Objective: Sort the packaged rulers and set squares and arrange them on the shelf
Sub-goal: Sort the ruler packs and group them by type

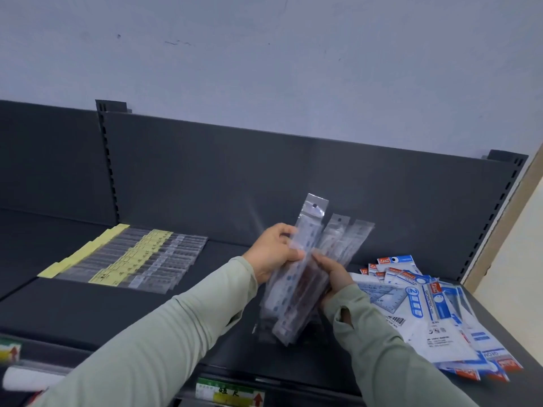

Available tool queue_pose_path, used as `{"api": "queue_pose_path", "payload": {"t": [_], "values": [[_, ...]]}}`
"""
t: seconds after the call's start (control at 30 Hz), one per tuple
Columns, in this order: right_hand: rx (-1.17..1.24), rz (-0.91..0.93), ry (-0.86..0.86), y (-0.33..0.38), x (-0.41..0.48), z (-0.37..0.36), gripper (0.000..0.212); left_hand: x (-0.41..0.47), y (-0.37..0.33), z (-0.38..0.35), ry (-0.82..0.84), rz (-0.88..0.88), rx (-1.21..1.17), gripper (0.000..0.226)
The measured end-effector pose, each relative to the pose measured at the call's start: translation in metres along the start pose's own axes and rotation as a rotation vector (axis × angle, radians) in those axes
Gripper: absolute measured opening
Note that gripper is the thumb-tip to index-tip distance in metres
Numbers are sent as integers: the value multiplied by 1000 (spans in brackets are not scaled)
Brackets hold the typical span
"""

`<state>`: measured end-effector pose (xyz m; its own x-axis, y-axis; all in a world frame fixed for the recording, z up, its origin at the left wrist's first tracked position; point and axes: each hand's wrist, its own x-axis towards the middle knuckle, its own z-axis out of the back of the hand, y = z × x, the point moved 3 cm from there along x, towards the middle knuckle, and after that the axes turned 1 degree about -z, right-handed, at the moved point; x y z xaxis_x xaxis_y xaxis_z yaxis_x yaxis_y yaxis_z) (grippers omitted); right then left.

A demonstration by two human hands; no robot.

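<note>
Above everything you face a pale blue-grey wall (264, 54), with a few dark scuffs (176, 42) on its left half. At your far right a beige surface (517, 245) runs down at a slant. Low and central sits a green and yellow price label (229, 393) with a red arrow; a similar label (10, 351) shows blurred at your left edge, just above a white roll-like object (29, 377)
</note>
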<state>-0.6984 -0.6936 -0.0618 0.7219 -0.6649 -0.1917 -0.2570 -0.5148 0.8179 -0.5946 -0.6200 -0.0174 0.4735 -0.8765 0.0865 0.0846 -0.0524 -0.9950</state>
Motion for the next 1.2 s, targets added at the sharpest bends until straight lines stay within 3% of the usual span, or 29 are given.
{"api": "queue_pose_path", "payload": {"t": [0.1,0.2,0.33,0.43,0.57,0.63,0.73,0.87,0.97,1.03,1.13,1.2], "values": [[13,-15,22,0,-1,-2,56,-3,2,-11,-66,-17,-16,32],[-40,-34,55,-2,0,-3,71,-4,9,-16,-112,-131,163,25],[29,-28,9,-5,-1,-1,47,-9,8,-20,-118,-277,417,28],[38,-12,7,-4,2,6,31,-9,14,-18,-29,-278,504,40],[83,6,55,-1,3,6,31,-14,18,-16,13,-164,278,32],[71,23,69,1,0,2,17,-14,17,-14,1,-127,225,34],[71,46,96,0,0,-1,15,-13,10,-14,32,-120,110,36],[103,40,140,1,-5,-4,30,-11,-1,-14,138,-103,-128,53],[111,27,124,-2,-4,-5,50,-11,-5,-16,192,-83,-175,57],[123,16,139,-3,-3,-5,65,-14,-4,-20,183,-89,-79,56],[146,-3,157,-4,-5,-5,43,-14,0,-23,121,-224,374,52],[157,-25,135,-4,-5,-3,30,-12,2,-20,17,-255,551,56]]}}
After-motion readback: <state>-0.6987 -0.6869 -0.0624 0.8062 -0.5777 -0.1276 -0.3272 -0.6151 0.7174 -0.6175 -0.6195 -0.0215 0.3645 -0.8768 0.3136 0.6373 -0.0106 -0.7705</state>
